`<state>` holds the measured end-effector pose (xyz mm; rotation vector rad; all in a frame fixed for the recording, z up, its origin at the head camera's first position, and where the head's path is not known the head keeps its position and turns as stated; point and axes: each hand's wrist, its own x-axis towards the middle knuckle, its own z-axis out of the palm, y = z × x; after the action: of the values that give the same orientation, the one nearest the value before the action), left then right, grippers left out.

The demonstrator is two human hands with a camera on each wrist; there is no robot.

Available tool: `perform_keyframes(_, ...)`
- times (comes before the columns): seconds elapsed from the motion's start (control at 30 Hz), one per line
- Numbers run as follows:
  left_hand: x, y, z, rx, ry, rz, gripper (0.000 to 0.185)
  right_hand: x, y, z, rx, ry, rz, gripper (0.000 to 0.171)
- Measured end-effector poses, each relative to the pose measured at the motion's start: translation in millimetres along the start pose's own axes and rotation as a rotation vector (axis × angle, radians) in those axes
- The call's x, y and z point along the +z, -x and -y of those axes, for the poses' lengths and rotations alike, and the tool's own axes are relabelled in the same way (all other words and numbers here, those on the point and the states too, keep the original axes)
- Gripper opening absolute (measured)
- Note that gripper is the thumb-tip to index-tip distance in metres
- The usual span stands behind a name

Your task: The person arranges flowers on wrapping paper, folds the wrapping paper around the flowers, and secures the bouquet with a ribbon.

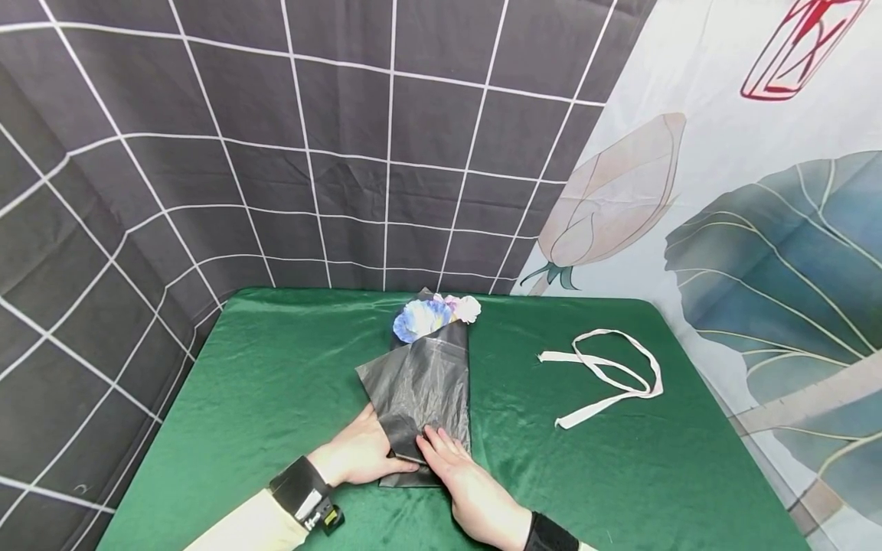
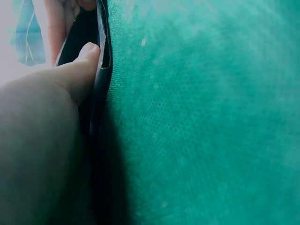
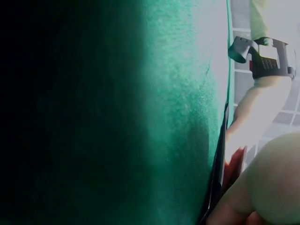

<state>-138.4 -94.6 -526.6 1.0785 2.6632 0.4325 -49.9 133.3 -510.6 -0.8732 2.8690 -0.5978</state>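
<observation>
A bunch of blue, white and pink flowers lies on the green table, wrapped in dark grey paper. Both hands are at the wrap's near end. My left hand holds the folded lower flap, its fingers tucked under the fold. In the left wrist view its thumb lies against the paper's edge. The fingers of my right hand lie flat on the flap and press it down. In the right wrist view the paper edge is a thin dark strip beside that hand.
A white ribbon lies loose in a loop on the table to the right of the wrap. Checked black cloth and a printed floral cloth hang behind the table. A black band with a device sits on the left wrist.
</observation>
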Motion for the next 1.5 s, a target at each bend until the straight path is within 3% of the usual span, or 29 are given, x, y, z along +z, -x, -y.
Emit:
perform_keyframes(0.2, -0.1, -0.9, 0.0, 0.024, -0.006, -0.023, 0.065, -2.3, -0.3, 0.4, 0.051, -0.019, -0.08, 0.069)
perform_keyframes(0.5, 1.8, 2.6, 0.8, 0.031, -0.065, -0.078, 0.066, -5.2, 0.5, 2.6, 0.0, 0.056, -0.002, 0.066)
perform_keyframes(0.73, 2.2, 3.4, 1.3, 0.022, -0.116, -0.094, 0.073, -5.6, 0.1, 2.7, -0.031, 0.04, 0.024, 0.071)
perform_keyframes(1.0, 5.2, 2.5, 2.5, 0.01, -0.084, -0.096, 0.083, -6.7, 0.2, 2.1, -0.039, 0.012, 0.029, 0.072)
perform_keyframes(1.17, 3.6, 1.6, 7.2, 0.024, -0.017, -0.082, 0.086, -6.4, 0.4, 2.1, -0.033, 0.012, 0.037, 0.072)
perform_keyframes(1.27, -3.8, 3.4, 16.2, 0.072, 0.083, -0.047, 0.087, -5.2, 0.3, 2.5, -0.033, 0.029, 0.041, 0.074)
perform_keyframes(1.4, -18.0, 11.1, 30.8, 0.044, 0.253, -0.018, 0.09, -3.4, 0.2, 3.0, -0.039, 0.052, 0.036, 0.076)
perform_keyframes(1.5, -25.1, 15.5, 37.1, -0.003, 0.314, -0.127, 0.096, -3.5, 0.6, 3.4, -0.031, 0.05, 0.043, 0.078)
